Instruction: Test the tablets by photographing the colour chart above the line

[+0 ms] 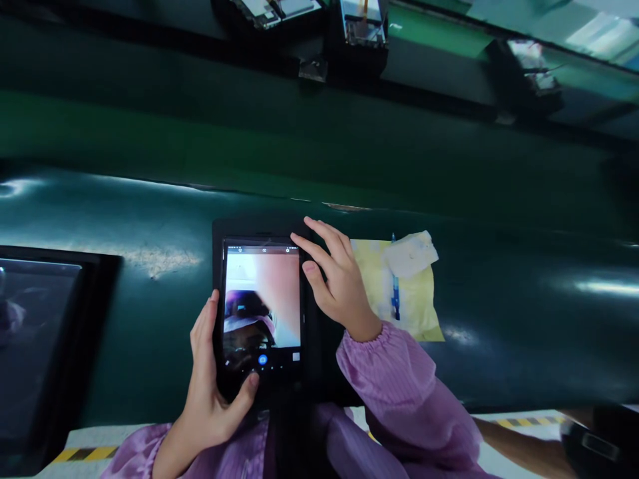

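The tablet (262, 306) was already lit and showing a live camera preview, a pink-and-dark blur with a blue shutter button at the foot of the screen; so the device had been switched on and its camera app opened, and, as far as the picture allowed a judgement, what was left was to work that screen, since no finger yet lay on the glass. The tablet sat in a dark case, upright in portrait, just above the green bench (150, 219) at the lower middle of the view.

The left hand (210, 386) held the tablet from its seven o'clock corner; the fingers ran up the left edge and the thumb hooked over the bottom bezel, close beside the shutter button; the grip was closed on the case. The right hand (332, 276) stood at the tablet's two o'clock corner, spread and fairly wide, the fingers fanned over the upper right edge of the case and the thumb pointing in towards the screen; whether the fingertips touched the case I could not tell. Both wrists wore lilac sleeves.

At three o'clock from the right hand lay a yellow sheet (419, 306) with a blue pen (395, 296) and a white wad (412, 254) on it; at nine o'clock a dark screen (34, 332) lay on the bench.
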The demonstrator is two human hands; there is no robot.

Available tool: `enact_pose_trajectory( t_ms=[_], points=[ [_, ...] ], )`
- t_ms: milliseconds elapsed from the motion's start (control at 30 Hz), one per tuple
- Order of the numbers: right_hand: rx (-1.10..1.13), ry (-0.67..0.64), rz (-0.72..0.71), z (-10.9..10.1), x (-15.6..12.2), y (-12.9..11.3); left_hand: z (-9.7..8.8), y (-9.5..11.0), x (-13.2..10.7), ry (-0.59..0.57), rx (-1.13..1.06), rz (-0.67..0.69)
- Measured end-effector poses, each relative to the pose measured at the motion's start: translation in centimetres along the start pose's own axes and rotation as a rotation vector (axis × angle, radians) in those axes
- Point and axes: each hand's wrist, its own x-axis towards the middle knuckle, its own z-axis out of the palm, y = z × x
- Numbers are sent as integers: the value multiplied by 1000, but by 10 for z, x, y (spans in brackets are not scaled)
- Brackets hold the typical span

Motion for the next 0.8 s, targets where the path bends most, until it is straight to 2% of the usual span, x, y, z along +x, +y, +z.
enact_pose_trajectory(
  t_ms=[300, 567, 800],
  points=[
    [8, 46, -24, -1, 1, -2, 3, 1, 2, 36, 68, -22],
    [8, 65, -38, 0, 0, -1, -1, 0, 3, 10, 41, 30],
    [-7, 30, -39, 1, 0, 0, 0, 2, 2, 14, 48, 37]
  ],
)
